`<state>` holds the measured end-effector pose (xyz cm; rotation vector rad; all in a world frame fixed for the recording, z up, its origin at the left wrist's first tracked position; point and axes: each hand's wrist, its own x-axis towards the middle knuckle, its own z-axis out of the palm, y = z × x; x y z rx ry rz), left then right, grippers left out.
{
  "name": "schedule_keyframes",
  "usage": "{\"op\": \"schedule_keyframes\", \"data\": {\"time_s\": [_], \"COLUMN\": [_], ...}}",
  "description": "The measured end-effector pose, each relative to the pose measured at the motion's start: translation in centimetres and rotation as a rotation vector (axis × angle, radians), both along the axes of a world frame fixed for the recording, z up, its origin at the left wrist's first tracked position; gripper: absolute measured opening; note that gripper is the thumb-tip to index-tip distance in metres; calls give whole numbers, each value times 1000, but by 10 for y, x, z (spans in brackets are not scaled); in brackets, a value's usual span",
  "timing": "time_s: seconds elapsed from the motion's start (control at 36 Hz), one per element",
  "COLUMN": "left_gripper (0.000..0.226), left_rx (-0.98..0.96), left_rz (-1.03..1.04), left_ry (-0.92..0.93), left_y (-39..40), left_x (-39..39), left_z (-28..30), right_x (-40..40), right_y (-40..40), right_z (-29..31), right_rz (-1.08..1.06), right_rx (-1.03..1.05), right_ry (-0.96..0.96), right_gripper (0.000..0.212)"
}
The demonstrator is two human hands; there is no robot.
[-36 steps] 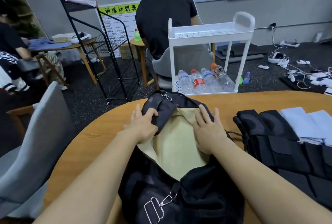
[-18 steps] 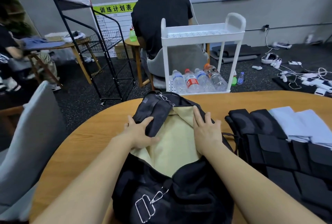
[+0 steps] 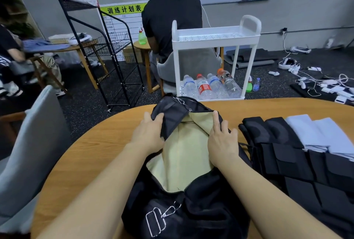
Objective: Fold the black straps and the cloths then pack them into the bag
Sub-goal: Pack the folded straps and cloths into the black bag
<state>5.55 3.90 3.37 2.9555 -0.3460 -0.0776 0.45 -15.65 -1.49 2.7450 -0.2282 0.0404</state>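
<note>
Holding the bag (image 3: pixel 183 196) open on the tabletop (image 3: pixel 92 154): left hand (image 3: pixel 148 136) grips the black flap at the mouth's left edge, thumb over it. Right hand (image 3: pixel 222 143) lies flat on the right edge, fingers (image 3: pixel 215 121) straight, over the cream lining. Folded black straps (image 3: pixel 287 154) and white cloths (image 3: pixel 323 135) sit right of the bag, untouched.

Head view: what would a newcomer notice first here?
First, the black bag lies open in the middle of the wooden table, showing its pale lining, with the left hand and right hand at its mouth. To its right lie folded black straps and white cloths.
</note>
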Motion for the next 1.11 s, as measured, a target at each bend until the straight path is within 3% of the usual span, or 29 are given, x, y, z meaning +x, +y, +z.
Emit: {"op": "schedule_keyframes", "data": {"time_s": [0.19,0.31,0.44,0.5,0.56,0.58,0.64,0.72,0.97,1.11], "left_gripper": [51,56,36,31,26,29,61,95,102,100], "left_rx": [-82,-214,-278,-281,-167,-39,210,337,229,227], "left_rz": [74,56,-36,-49,-48,-41,-17,37,69,52], "left_ry": [-65,-99,-171,-157,-142,-144,-142,-116,-120,-107], "left_y": [-13,-16,-18,-12,-7,-6,-6,-5,-15,-24], "left_x": [-3,-3,-7,-5,-6,-7,-9,-11,-12,-14], "left_z": [18,13,7,4,2,2,-1,-5,2,4], "right_x": [-10,-11,-3,3,8,10,11,12,3,-6], "right_y": [2,0,-9,-14,-15,-15,-14,-14,-14,-17], "right_z": [15,28,20,9,0,-4,-11,-17,-12,-3], "right_rz": [24,245,498,484,396,346,244,116,-93,-76], "right_rx": [224,357,248,203,129,95,63,93,221,272], "right_ry": [-39,-18,1,80,211,259,290,236,127,120], "right_gripper": [71,52,29,40,55,60,64,63,65,66]}}
